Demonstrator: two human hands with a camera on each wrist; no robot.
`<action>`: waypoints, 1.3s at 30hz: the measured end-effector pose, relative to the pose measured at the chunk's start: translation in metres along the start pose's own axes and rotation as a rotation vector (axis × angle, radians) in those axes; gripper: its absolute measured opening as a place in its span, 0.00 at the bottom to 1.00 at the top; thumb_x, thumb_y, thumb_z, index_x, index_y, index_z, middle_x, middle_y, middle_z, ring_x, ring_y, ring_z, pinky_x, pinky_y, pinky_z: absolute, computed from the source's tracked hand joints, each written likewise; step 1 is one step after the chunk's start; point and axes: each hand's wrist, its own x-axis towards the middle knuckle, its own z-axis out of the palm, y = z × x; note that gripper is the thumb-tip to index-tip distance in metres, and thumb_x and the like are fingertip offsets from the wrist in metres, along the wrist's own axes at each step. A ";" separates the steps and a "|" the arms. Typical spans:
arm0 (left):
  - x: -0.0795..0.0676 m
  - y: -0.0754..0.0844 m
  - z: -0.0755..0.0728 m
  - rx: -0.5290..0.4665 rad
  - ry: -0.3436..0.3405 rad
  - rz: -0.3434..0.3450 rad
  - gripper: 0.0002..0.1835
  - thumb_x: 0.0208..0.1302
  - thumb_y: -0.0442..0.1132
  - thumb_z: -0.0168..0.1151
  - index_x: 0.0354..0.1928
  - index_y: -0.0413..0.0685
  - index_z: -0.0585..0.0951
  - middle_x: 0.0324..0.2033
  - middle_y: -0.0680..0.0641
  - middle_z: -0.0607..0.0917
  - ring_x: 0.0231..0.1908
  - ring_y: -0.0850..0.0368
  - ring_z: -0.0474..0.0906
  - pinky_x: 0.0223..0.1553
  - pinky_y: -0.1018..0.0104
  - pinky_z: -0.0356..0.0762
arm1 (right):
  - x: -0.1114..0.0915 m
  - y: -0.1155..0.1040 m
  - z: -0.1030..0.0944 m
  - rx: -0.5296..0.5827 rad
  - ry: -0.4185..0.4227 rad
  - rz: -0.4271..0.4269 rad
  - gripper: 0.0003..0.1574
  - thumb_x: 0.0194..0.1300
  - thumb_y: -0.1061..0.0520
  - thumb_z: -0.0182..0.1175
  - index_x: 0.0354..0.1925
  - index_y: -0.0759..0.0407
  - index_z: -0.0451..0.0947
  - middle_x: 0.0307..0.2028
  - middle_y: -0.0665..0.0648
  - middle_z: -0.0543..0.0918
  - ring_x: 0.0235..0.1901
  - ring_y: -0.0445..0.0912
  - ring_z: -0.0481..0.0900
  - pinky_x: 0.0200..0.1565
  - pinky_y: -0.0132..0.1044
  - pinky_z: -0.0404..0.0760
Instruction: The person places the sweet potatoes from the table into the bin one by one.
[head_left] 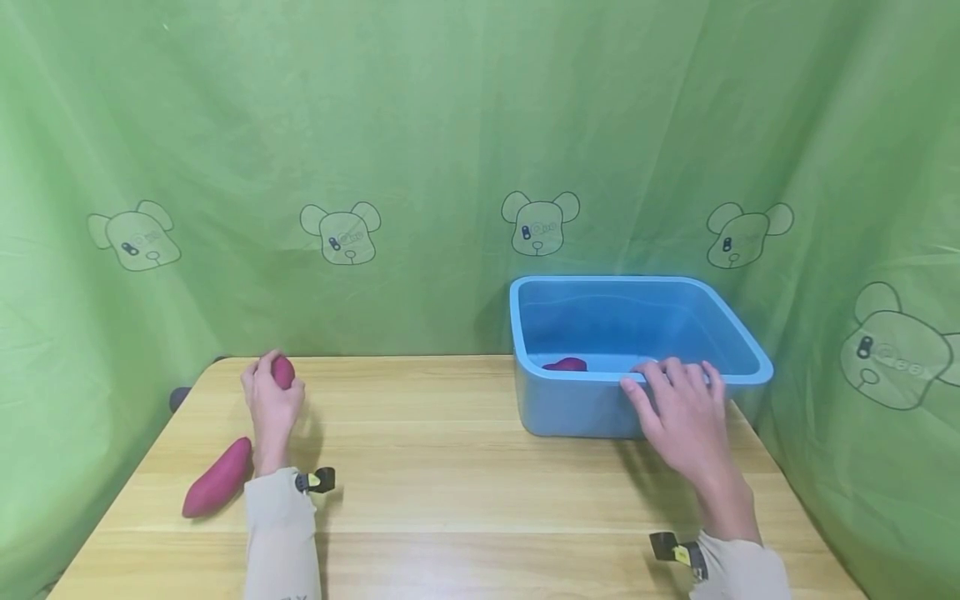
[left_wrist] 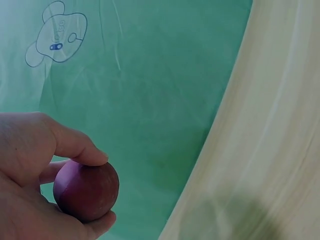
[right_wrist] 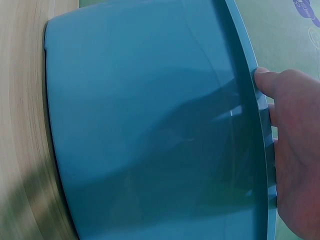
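Near the far left corner of the table, my left hand (head_left: 272,400) holds a purple-red sweet potato (head_left: 283,372) above the wood. The left wrist view shows its rounded end (left_wrist: 87,192) between thumb and fingers. A second, longer sweet potato (head_left: 219,482) lies on the table beside my left wrist. At the right stands a blue plastic tub (head_left: 577,408), with part of another sweet potato (head_left: 568,364) visible inside. My right hand (head_left: 686,421) grips the tub's near rim, fingers over the edge and thumb (right_wrist: 266,80) against it. The near wall hides part of the tub's floor.
The wooden table (head_left: 435,483) spans the space between both hands. A green curtain (head_left: 435,108) with printed bear heads hangs behind it and at both sides. Something dark (head_left: 178,398) shows beyond the table's left edge.
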 end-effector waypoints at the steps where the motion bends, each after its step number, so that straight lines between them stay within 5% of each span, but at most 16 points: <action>1: 0.000 0.002 -0.001 -0.004 0.000 -0.002 0.35 0.60 0.24 0.58 0.73 0.37 0.68 0.72 0.29 0.58 0.65 0.26 0.64 0.63 0.32 0.70 | 0.000 0.000 0.000 0.000 0.001 0.000 0.21 0.79 0.43 0.52 0.51 0.57 0.78 0.48 0.64 0.78 0.56 0.66 0.69 0.69 0.72 0.45; 13: -0.004 0.018 -0.006 -0.024 -0.014 0.002 0.36 0.61 0.26 0.58 0.74 0.41 0.68 0.73 0.31 0.58 0.64 0.26 0.65 0.62 0.30 0.71 | 0.000 -0.001 0.000 -0.002 -0.008 0.002 0.22 0.78 0.42 0.52 0.52 0.57 0.78 0.48 0.64 0.78 0.56 0.66 0.69 0.69 0.73 0.45; 39: -0.016 0.048 -0.012 -0.092 -0.006 0.134 0.34 0.61 0.27 0.63 0.72 0.42 0.71 0.72 0.32 0.62 0.63 0.27 0.68 0.61 0.28 0.71 | 0.000 -0.001 -0.001 0.002 -0.001 -0.004 0.21 0.78 0.43 0.53 0.51 0.57 0.78 0.48 0.64 0.78 0.55 0.66 0.69 0.69 0.73 0.46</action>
